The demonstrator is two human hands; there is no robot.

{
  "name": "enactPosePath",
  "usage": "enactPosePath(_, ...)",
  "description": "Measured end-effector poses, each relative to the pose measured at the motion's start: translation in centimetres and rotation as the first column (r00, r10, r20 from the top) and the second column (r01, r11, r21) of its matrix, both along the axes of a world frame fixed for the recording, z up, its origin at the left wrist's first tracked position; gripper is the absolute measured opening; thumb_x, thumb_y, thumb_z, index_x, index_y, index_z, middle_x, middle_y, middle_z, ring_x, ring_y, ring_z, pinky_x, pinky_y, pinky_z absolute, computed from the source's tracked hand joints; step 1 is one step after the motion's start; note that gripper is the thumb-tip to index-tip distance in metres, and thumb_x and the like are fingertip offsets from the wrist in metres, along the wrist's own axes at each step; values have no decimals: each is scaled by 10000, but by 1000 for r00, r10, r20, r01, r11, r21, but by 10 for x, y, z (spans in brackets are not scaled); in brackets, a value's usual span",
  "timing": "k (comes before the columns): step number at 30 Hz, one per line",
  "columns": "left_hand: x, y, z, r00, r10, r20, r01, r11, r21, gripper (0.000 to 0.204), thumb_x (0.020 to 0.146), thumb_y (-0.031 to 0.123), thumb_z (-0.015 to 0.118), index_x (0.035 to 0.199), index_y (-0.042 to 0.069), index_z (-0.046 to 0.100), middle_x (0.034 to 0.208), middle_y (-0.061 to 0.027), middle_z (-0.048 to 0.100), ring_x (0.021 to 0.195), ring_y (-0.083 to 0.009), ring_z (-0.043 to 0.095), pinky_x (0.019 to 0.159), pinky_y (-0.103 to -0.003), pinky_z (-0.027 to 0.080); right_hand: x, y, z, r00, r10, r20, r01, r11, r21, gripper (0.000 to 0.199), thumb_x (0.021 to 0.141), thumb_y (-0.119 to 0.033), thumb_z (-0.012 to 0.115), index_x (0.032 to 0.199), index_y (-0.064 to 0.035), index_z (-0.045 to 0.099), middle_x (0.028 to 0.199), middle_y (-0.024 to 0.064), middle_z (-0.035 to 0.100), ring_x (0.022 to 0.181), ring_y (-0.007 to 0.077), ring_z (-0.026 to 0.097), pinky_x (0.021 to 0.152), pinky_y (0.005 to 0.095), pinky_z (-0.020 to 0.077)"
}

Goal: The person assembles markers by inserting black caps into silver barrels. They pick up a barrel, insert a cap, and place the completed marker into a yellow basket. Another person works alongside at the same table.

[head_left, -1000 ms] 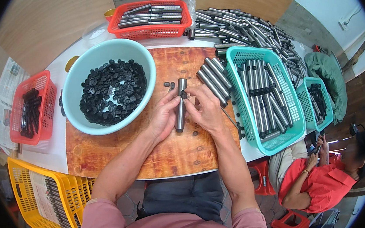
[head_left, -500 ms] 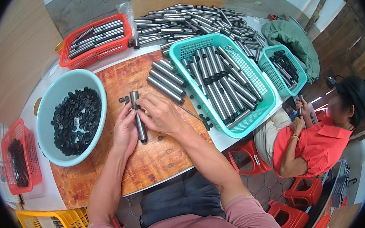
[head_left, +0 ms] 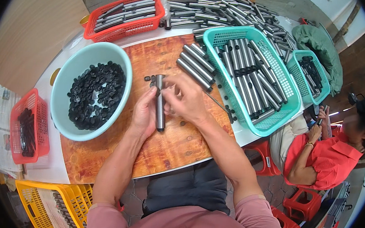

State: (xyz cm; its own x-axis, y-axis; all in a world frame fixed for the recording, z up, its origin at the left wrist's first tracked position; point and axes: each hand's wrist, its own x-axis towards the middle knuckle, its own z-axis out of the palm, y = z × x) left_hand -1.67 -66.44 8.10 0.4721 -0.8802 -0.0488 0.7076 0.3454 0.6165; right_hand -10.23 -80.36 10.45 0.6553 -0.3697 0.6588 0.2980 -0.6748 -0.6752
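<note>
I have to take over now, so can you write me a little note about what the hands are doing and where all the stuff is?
Left hand: holds a metal tube flat on the wooden board.
Right hand: fingers on the same tube, near its far end.
Black caps: a bowlful in the pale blue bowl, a few loose ones by the tube's far end.
More tubes: a short row on the board, many in the teal basket, a big heap behind.
Done: cannot tell if this tube is capped.
Left: plenty of tubes waiting.

head view, looking down (fisheye), close over board (head_left: pixel 174 148)
</note>
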Motion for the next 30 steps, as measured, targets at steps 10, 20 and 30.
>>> enactPosePath(10, -8, 2, 13, 995, -103, 9, 98, 970, 223, 359, 1079, 435, 450, 1106, 88, 539, 862, -64, 601, 654, -183, 578, 596, -305, 483, 6, -13, -11, 928, 351, -127, -142, 648, 748, 402, 926, -153, 738, 1262, 30, 616, 913, 48, 709, 793, 81, 636, 641, 230, 493)
enactPosePath(20, -8, 4, 14, 991, -121, 62, 99, 954, 283, 413, 1091, 426, 441, 1174, 43, 573, 824, -63, 599, 628, -173, 597, 551, -288, 481, 3, -15, -6, 893, 419, -163, -133, 592, 795, 438, 934, -169, 736, 1283, 34, 565, 860, 16, 665, 743, 81, 614, 645, 228, 473)
enactPosePath(30, -5, 6, 18, 989, -148, 23, 138, 958, 252, 421, 1089, 418, 460, 1144, 24, 599, 803, -61, 618, 603, -146, 605, 529, -252, 491, 1, -16, -6, 888, 441, -129, -177, 587, 790, 384, 953, -131, 707, 1274, 31, 574, 864, 3, 664, 740, 66, 595, 653, 225, 474)
